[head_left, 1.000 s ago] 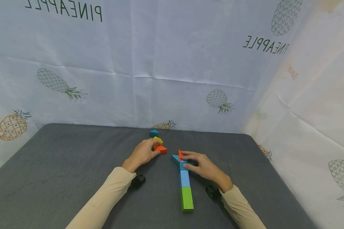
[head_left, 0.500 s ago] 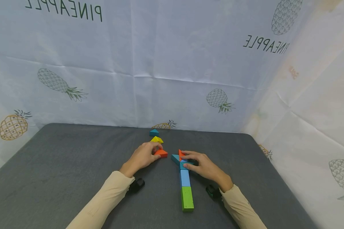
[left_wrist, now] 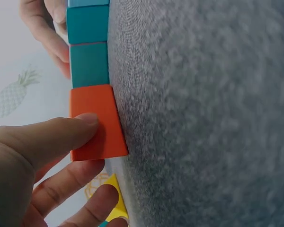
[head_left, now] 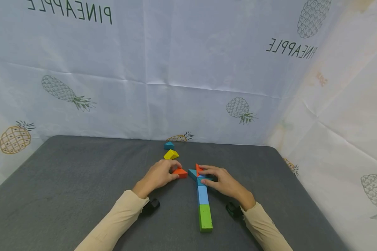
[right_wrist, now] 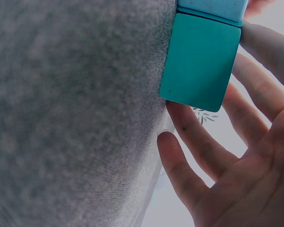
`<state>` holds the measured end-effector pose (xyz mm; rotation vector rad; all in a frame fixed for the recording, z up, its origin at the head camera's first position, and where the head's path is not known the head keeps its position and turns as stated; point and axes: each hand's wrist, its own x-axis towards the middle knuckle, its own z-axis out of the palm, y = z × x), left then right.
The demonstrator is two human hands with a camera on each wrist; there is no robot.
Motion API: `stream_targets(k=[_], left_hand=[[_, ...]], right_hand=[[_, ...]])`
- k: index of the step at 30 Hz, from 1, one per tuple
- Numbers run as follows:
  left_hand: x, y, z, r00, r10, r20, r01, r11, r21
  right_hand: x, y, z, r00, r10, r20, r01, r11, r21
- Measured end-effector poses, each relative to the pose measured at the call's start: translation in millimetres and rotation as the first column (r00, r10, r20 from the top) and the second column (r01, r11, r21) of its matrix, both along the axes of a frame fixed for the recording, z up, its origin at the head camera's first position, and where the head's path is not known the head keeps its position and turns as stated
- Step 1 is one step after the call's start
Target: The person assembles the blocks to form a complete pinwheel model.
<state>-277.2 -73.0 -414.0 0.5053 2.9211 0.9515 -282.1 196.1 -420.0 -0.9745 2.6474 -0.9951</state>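
The left hand pinches the orange block, thumb against its near face, short of the table's far edge. The right hand, fingers loosely extended, touches the block row. Since the earlier frame, the orange block is nearer this row, farther from the yellow block.

We see a dark grey table with rounded far corners. Behind it we have a creased, pale cloth printed with pineapples, some outlined in orange, and with backwards lettering that reads PINEAPPLE.
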Motion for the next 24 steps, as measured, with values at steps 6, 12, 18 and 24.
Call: stream_targets(k=[6,12,18,24], left_hand=[[2.4,2.2,-0.6,1.000,-0.024,-0.007,0.024,1.000,-0.012],[3.4,5.9,-0.5,1.000,-0.027,0.008,0.027,1.000,0.003],[4.7,10.6,-2.1,0.999,-0.053,-0.006,0.053,0.998,0.023],[5.6,13.7,-1.6,0.997,-0.071,-0.016,0.071,0.997,0.034]], right_hand=[[-0.2,-0.5,0.4,1.000,0.000,-0.003,0.000,1.000,0.006],[0.0,-0.3,0.0,1.000,-0.002,-0.005,0.002,1.000,0.002],[0.8,-1.2,1.3,1.000,-0.009,0.005,0.009,1.000,-0.004],[0.9,-1.9,1.1,1.000,-0.011,0.004,0.011,1.000,-0.007]])
